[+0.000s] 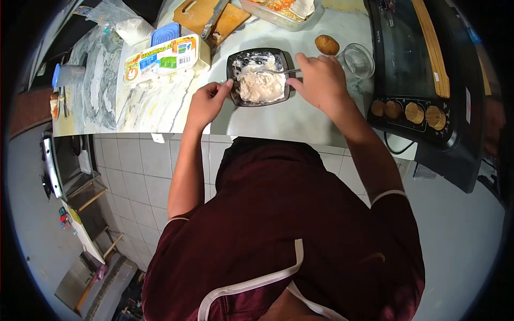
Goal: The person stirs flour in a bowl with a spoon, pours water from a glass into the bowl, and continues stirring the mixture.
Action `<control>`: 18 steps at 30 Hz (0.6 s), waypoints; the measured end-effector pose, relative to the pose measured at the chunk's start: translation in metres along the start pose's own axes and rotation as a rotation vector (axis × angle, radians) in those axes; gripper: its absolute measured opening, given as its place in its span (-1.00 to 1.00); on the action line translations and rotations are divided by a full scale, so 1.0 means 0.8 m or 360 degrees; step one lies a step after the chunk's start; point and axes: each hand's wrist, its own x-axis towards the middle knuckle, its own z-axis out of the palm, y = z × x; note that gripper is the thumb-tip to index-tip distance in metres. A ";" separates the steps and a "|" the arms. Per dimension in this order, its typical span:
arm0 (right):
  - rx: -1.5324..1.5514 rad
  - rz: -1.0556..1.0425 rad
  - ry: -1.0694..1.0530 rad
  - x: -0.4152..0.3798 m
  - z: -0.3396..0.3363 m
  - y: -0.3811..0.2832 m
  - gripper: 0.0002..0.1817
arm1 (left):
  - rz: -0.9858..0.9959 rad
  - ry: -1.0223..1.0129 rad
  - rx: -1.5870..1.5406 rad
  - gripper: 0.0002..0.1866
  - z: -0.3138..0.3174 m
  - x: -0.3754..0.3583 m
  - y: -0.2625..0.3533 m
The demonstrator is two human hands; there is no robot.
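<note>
On the marble counter stands a black square bowl [231, 96] with a pale, lumpy, dough-like mixture [262, 87] in it. My left hand [210, 104] holds the bowl's left rim between thumb and fingers. A metal fork or spoon [278, 71] lies across the mixture, and my right hand [323, 80] grips its handle at the bowl's right side; its head is partly sunk in the mixture. A brown potato-like item [326, 45] and a clear glass [358, 61] sit just beyond my right hand.
Behind the bowl are a cutting board [187, 18] with a knife [215, 18] and a container of shredded food [289, 15]. A seasoning-set box [160, 59] stands left, near a plastic bag [131, 31]. A black oven [417, 115] with wooden knobs borders the right side.
</note>
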 end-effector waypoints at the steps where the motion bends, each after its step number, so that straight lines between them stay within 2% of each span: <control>1: -0.0013 0.0012 0.0011 0.004 0.000 -0.003 -0.66 | 0.0071 0.0077 -0.0079 -0.52 -0.002 0.008 0.002; 3: 0.0058 0.0071 -0.0369 0.009 0.006 -0.013 -0.78 | 0.0121 -0.0001 -0.0132 -0.51 -0.007 0.024 -0.002; 4: 0.0072 -0.0250 -0.0159 0.005 0.010 -0.012 -0.87 | 0.0155 -0.0122 -0.0137 -0.51 -0.007 0.033 -0.009; 6: 0.0056 -0.0261 -0.0125 -0.007 -0.009 -0.028 -0.86 | 0.0139 -0.0338 -0.0094 -0.53 -0.016 0.042 -0.011; 7: 0.0052 -0.0271 -0.0099 -0.016 -0.022 -0.042 -0.82 | 0.0148 -0.0349 -0.0094 -0.53 -0.017 0.045 -0.014; 11: -0.0059 -0.0010 -0.0103 -0.043 -0.035 -0.079 -0.75 | 0.0227 -0.0574 -0.0194 -0.57 -0.020 0.045 -0.012; 13: 0.0057 -0.0011 -0.0011 -0.056 -0.025 -0.091 -0.69 | 0.0096 -0.0706 -0.0426 -0.61 -0.019 0.048 -0.017; 18: 0.0011 0.0227 -0.0124 -0.054 0.015 -0.104 -0.66 | 0.0126 -0.0773 -0.0318 -0.65 -0.015 0.060 -0.026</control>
